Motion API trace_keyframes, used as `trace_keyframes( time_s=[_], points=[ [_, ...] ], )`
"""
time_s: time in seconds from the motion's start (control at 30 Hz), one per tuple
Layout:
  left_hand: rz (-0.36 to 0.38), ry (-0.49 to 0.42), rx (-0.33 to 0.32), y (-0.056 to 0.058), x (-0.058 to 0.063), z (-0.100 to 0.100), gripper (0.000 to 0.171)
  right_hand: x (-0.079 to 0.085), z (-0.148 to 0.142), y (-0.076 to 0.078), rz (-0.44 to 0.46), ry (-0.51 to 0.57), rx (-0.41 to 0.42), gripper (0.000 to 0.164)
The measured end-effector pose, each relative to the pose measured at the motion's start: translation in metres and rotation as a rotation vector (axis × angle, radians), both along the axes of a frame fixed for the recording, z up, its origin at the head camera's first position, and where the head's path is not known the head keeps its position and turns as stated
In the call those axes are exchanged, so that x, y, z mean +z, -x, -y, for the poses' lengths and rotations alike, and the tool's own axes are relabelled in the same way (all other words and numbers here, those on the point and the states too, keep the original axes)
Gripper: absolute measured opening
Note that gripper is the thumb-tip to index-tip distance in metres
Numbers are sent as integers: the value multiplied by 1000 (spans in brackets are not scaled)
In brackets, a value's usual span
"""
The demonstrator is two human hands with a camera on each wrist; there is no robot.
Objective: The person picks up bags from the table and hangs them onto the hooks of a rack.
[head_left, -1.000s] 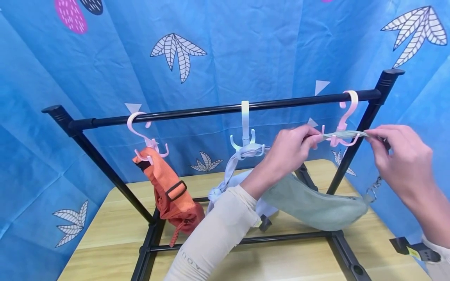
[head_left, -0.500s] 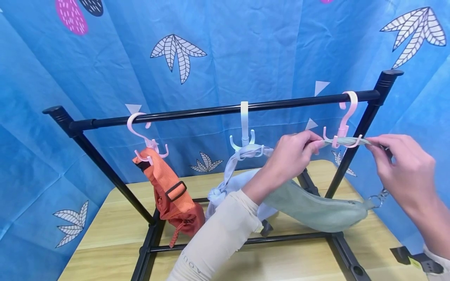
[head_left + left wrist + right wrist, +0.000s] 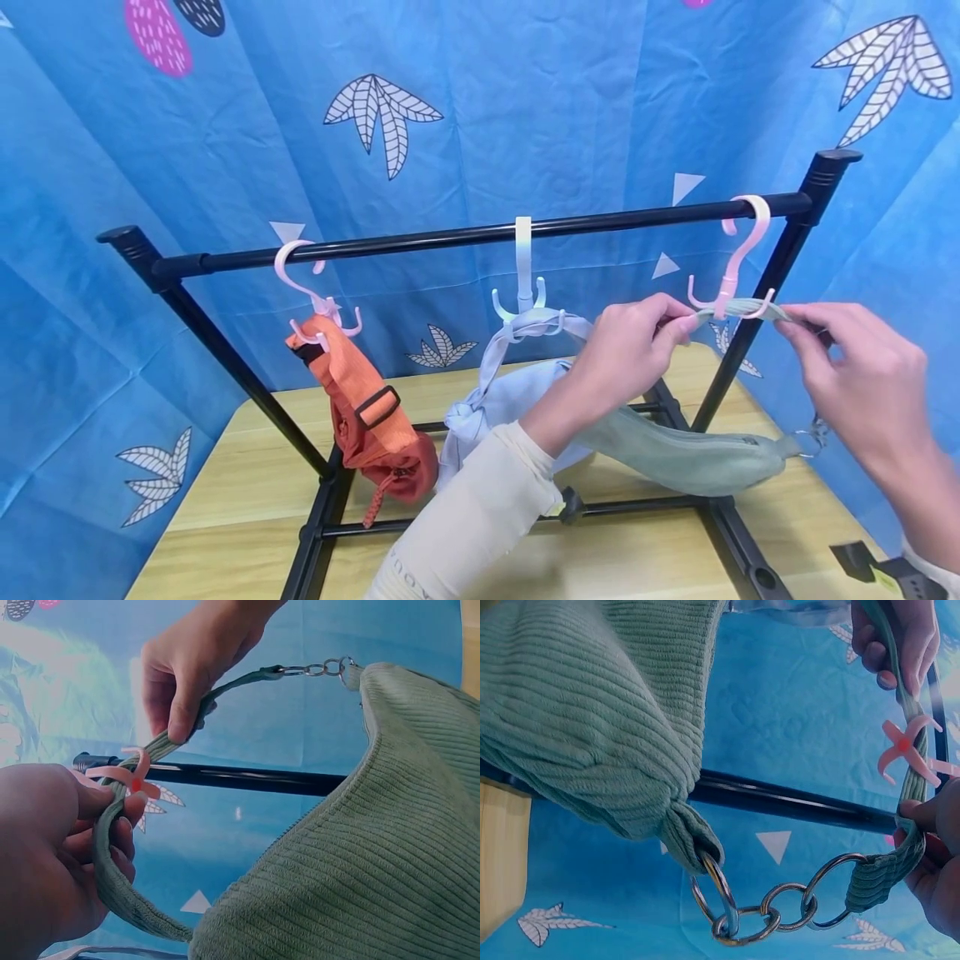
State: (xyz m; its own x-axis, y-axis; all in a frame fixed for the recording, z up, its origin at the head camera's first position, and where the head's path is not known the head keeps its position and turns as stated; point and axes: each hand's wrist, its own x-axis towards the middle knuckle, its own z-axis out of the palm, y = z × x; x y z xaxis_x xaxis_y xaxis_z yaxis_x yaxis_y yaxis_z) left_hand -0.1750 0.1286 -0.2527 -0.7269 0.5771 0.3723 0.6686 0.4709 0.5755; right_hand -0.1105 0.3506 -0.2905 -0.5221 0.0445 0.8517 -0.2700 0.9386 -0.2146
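Observation:
A green corduroy handbag (image 3: 697, 462) hangs below my hands, its strap (image 3: 112, 877) lying across the prongs of the right pink hook (image 3: 738, 258). My left hand (image 3: 637, 342) pinches the strap just left of the prongs. On the other side, my right hand (image 3: 862, 367) pinches it between thumb and fingers, close to the metal chain (image 3: 769, 919) that joins strap and bag. In the right wrist view the prongs (image 3: 904, 746) sit between both hands, against the strap. My left forearm hides part of the bag in the head view.
A black rack (image 3: 420, 240) stands on a wooden table (image 3: 247, 475). An orange bag (image 3: 378, 417) hangs from the left pink hook (image 3: 300, 283). From the middle hook (image 3: 522, 267) hangs a light blue bag (image 3: 510, 400), partly behind my left arm. A blue patterned curtain (image 3: 525, 108) closes the back.
Both hands have moved down a little with the strap, which now sits lower on the right pink hook's prongs. That hook has turned slightly.

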Motion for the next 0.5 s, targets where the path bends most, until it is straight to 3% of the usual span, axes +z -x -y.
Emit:
trace_keyframes(
  time_s=[0.5],
  points=[
    [17, -49, 64, -11, -20, 1, 23, -14, 9, -10, 70, 184, 38, 23]
  ],
)
